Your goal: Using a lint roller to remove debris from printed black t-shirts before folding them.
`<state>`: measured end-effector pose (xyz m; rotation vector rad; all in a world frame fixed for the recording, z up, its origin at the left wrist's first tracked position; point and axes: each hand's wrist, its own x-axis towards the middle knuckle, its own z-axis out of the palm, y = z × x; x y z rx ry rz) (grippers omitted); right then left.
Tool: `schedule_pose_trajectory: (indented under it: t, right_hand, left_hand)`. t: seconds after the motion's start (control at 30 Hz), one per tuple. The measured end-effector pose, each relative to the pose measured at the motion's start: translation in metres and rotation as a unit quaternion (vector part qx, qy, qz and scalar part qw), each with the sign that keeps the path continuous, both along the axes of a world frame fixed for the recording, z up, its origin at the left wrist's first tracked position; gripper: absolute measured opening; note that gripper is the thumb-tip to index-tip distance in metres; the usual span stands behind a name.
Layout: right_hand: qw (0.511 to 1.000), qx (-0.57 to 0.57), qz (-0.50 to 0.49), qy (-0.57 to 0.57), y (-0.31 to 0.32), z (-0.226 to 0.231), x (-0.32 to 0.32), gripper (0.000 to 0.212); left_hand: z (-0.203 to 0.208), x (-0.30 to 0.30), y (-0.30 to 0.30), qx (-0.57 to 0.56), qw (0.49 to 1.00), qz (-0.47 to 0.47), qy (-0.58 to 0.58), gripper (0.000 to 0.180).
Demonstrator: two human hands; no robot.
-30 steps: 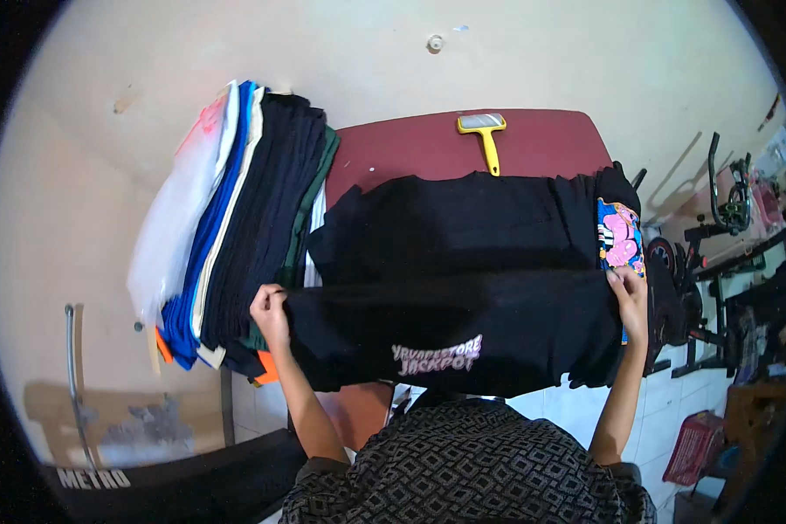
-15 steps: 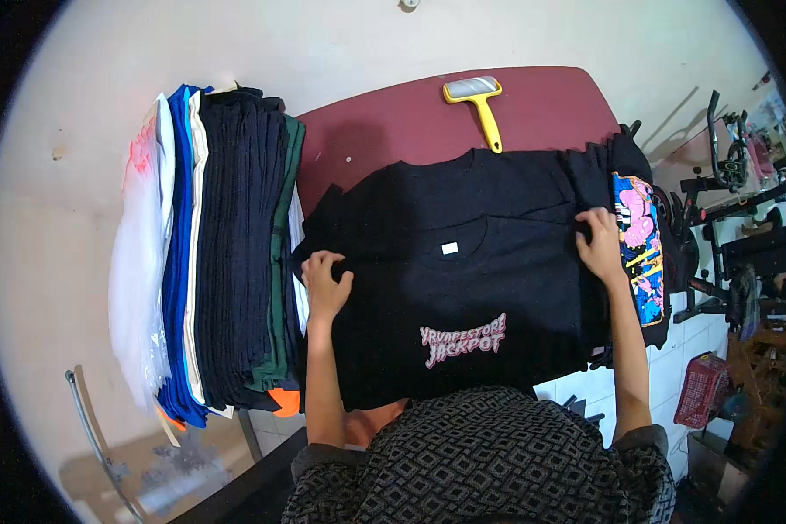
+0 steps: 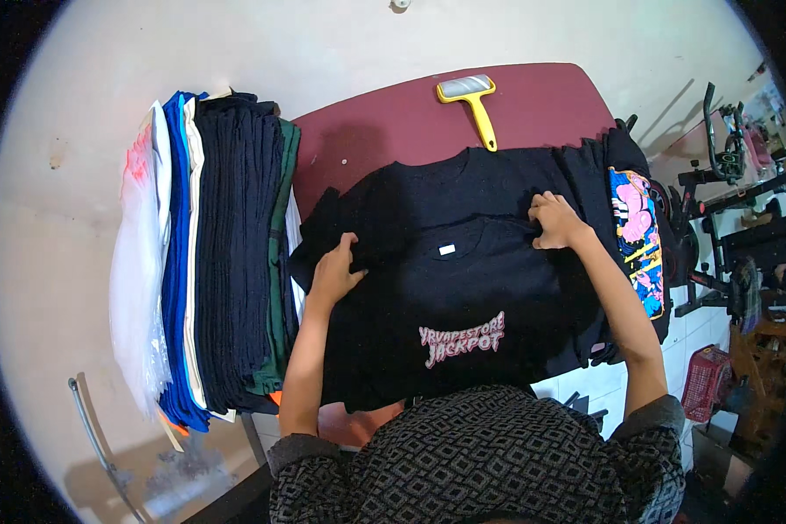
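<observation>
A black T-shirt [image 3: 384, 323] lies spread front side up, with a pink and white print on its chest and a small white label inside the collar. It rests on more black shirts [image 3: 428, 179], whose collar shows beyond it. At its left shoulder area is my left hand [image 3: 330, 272], index finger and thumb spread apart on the cloth. Just right of the collar, my right hand [image 3: 561, 221] touches the shirt with bent fingers, thumb apart from them. Some fingertips are hard to make out against the black fabric.
A tall stack of folded garments [image 3: 236, 253] stands at the left, beside plastic-wrapped white ones [image 3: 140, 279]. The dark red board [image 3: 367, 131] holds a yellow-handled lint roller [image 3: 479, 109]. A colourful printed black garment [image 3: 637, 240] hangs at the right, near exercise equipment [image 3: 712, 183] and a red basket [image 3: 706, 384].
My right hand has moved left, from the shirt's right shoulder edge to beside the collar. My left hand has shifted slightly right and spread its index finger. The shirt lies nearly as before.
</observation>
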<state>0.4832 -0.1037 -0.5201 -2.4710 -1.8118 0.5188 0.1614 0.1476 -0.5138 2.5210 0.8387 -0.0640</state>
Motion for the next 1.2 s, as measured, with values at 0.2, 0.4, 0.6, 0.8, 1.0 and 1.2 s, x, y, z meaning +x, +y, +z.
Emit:
schedule_pose_trajectory:
  t: [0.2,0.4,0.6,0.8,1.0,1.2]
  right_hand:
    - [0.998,-0.036,-0.048,-0.019,-0.038,0.007,-0.001,0.039]
    - [0.987,0.150,-0.058,-0.024,-0.104,0.036,-0.029,0.028]
    - [0.893,0.417,-0.129,0.107,-0.196,0.080,-0.098,0.023]
    - [0.826,0.549,-0.106,0.069,-0.287,0.143,-0.148,0.021]
    - [0.710,0.690,-0.049,0.134,-0.379,0.170,-0.164,0.016]
    - [0.752,0.603,0.132,0.229,-0.422,0.196,-0.156,0.008]
  left_hand:
    - [0.003,-0.036,-0.016,0.071,0.997,-0.021,0.020,0.027]
    - [0.026,-0.080,-0.058,0.239,0.966,0.082,-0.060,0.032]
    - [0.044,-0.144,-0.154,0.349,0.834,0.244,-0.352,0.036]
    - [0.083,-0.190,-0.236,0.455,0.670,0.334,-0.483,0.034]
    - [0.098,-0.311,-0.240,0.345,0.608,0.355,-0.620,0.030]
    - [0.182,-0.297,-0.283,-0.010,0.485,0.367,-0.794,0.030]
